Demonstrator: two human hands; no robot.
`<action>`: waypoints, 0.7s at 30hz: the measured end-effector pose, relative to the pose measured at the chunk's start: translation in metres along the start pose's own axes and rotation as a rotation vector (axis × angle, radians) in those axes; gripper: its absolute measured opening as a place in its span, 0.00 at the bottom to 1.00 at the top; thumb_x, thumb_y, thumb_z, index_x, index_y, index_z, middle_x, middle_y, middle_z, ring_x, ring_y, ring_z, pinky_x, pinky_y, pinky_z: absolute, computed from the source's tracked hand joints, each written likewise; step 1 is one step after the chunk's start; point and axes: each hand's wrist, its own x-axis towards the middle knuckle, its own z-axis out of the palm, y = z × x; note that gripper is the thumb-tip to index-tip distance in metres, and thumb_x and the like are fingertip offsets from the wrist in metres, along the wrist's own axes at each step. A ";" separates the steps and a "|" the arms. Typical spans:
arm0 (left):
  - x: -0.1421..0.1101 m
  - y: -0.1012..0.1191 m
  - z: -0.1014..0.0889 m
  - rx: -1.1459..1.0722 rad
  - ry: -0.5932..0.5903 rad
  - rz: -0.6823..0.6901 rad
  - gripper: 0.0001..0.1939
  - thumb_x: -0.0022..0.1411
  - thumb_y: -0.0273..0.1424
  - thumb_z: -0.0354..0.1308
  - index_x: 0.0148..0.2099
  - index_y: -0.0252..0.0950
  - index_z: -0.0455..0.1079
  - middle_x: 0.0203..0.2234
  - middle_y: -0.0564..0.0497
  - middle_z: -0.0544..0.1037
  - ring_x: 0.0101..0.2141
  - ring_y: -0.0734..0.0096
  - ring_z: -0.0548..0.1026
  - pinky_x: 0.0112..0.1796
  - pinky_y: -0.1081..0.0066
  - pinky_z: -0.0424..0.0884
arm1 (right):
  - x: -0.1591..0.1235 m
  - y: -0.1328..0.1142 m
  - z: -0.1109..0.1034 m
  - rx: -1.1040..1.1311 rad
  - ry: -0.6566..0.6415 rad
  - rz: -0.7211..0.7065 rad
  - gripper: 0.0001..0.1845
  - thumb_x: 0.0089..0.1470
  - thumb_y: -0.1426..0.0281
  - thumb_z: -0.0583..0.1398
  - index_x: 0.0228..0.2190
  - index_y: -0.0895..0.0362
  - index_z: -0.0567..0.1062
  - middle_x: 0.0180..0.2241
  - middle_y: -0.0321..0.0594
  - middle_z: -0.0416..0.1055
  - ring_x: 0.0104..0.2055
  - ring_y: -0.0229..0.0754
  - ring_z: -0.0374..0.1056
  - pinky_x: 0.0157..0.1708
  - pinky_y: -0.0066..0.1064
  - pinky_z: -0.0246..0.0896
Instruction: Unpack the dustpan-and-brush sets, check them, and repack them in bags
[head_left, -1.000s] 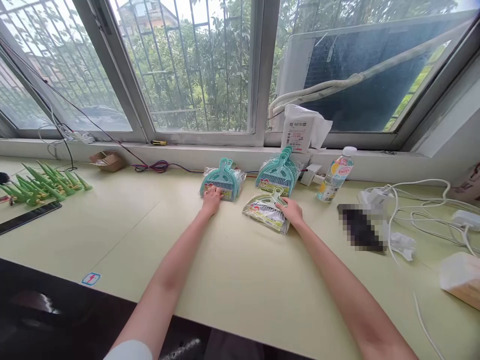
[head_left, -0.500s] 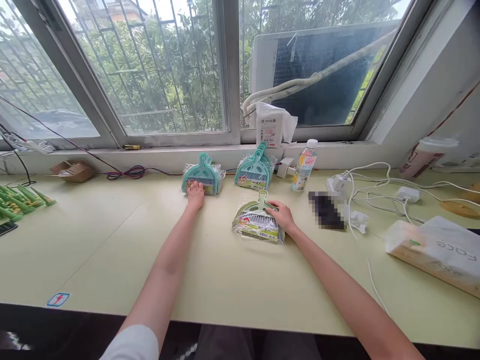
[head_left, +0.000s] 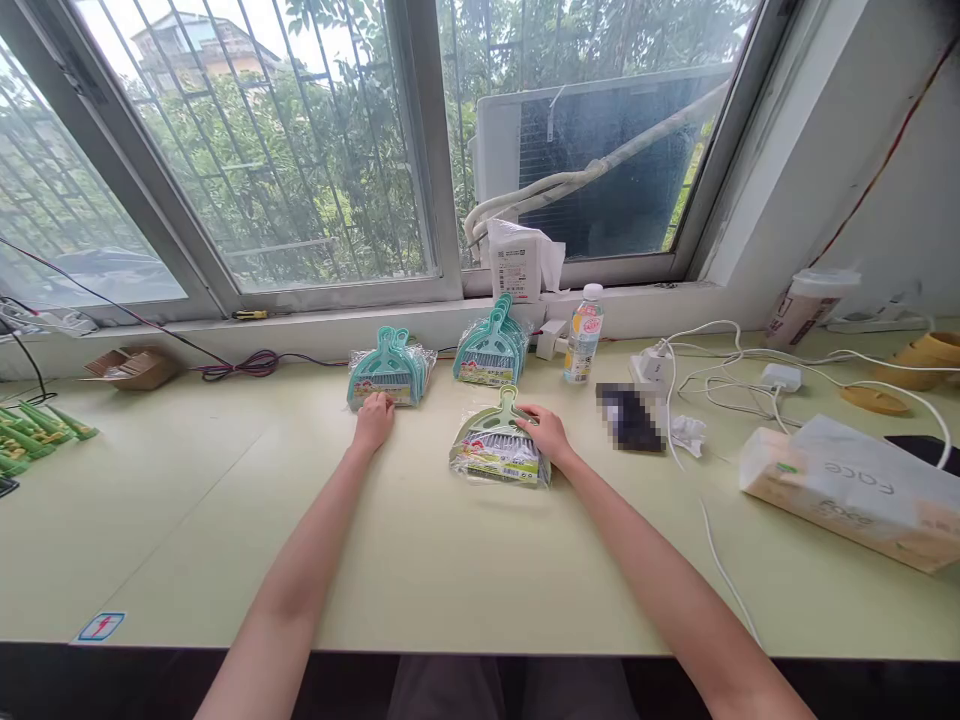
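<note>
At the back left of the desk, a stack of teal dustpan and brush sets (head_left: 388, 368) in clear wrapping leans upright. My left hand (head_left: 373, 422) has its fingers curled at the lower front edge of this stack. Nearer to me, in the middle, a wrapped olive-green dustpan and brush set (head_left: 501, 448) with a printed label stands tilted back. My right hand (head_left: 546, 434) grips its right side, fingers over the front; the thumb is hard to see. Behind it, a second teal dustpan stack (head_left: 491, 352) rests by the sill, untouched.
A drink bottle (head_left: 583, 335) stands right of the second stack. Farther right are a blurred dark object (head_left: 632, 416), white cables with a charger (head_left: 781, 377), and a tissue pack (head_left: 847, 490). On the left lie a small cardboard box (head_left: 135, 368) and green items (head_left: 41, 435).
The view has shifted a little, so the scene sits farther left. My left hand has slid slightly down the teal stack to its lower edge. My right hand stays on the olive-green set.
</note>
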 end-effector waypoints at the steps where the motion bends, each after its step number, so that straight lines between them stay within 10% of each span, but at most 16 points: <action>1: -0.003 -0.001 -0.001 -0.007 0.005 0.005 0.09 0.64 0.31 0.45 0.42 0.36 0.65 0.42 0.41 0.71 0.46 0.55 0.69 0.45 0.60 0.66 | 0.000 0.000 0.000 -0.001 -0.001 -0.001 0.17 0.53 0.67 0.60 0.45 0.54 0.76 0.47 0.40 0.76 0.50 0.44 0.70 0.53 0.38 0.62; 12: -0.015 0.000 -0.010 -0.154 0.080 0.026 0.09 0.60 0.28 0.46 0.36 0.38 0.68 0.38 0.44 0.76 0.44 0.57 0.72 0.46 0.59 0.65 | -0.001 -0.001 -0.001 0.056 0.023 -0.015 0.15 0.53 0.70 0.59 0.43 0.54 0.77 0.46 0.41 0.76 0.49 0.43 0.71 0.51 0.37 0.64; 21: -0.026 -0.022 -0.019 -0.643 0.302 -0.503 0.10 0.55 0.28 0.46 0.35 0.37 0.68 0.34 0.46 0.79 0.39 0.63 0.77 0.42 0.64 0.71 | -0.007 -0.009 -0.004 0.052 0.056 -0.073 0.15 0.51 0.73 0.59 0.42 0.54 0.78 0.40 0.40 0.78 0.46 0.42 0.73 0.51 0.37 0.64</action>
